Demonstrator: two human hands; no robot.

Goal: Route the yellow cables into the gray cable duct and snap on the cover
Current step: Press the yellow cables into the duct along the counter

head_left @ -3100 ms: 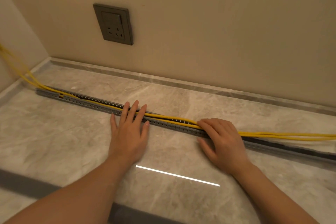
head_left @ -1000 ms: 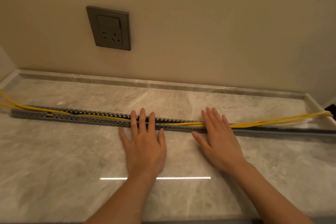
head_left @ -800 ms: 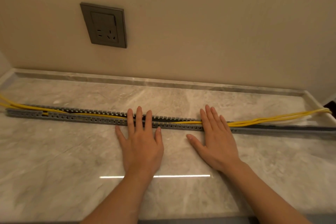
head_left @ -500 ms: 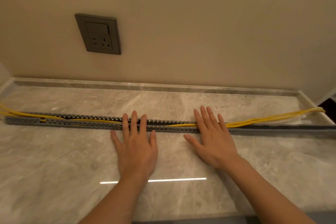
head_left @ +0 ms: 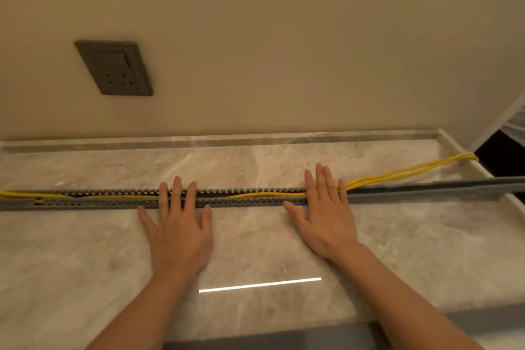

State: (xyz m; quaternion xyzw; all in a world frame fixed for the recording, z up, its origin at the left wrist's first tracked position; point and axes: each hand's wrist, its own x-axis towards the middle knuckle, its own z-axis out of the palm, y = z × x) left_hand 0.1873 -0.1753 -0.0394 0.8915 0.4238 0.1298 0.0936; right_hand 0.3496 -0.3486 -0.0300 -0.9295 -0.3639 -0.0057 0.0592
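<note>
In the head view, my only one, I am reading this as the routing step, roughly halfway along. The thin yellow cables point(head_left: 267, 194) are lying inside the long slotted gray plastic cable duct point(head_left: 108, 202) from the left edge as far as the right hand point(head_left: 326, 216). Past it they are climbing out and running loose over the pale marble countertop point(head_left: 255, 236) toward the far right corner. A smooth gray strip point(head_left: 426, 189) is lying along the duct's right stretch; I am taking it for the cover, though I cannot tell whether it is seated. The left hand point(head_left: 179, 230) is lying flat and released, palm on the marble, its straight fingers point(head_left: 176, 193) reaching across the duct and pressing on it, grasping nothing. The right hand's fingers point(head_left: 321, 182) are likewise straight and close together, laid over duct and cables just where the cables are leaving the channel, pinching nothing. The next move, as I am judging it, is calling for the loose run to be pressed down between the duct walls before any cover is snapped on. A dark gray wall socket point(head_left: 116, 72) is sitting on the beige wall above.
</note>
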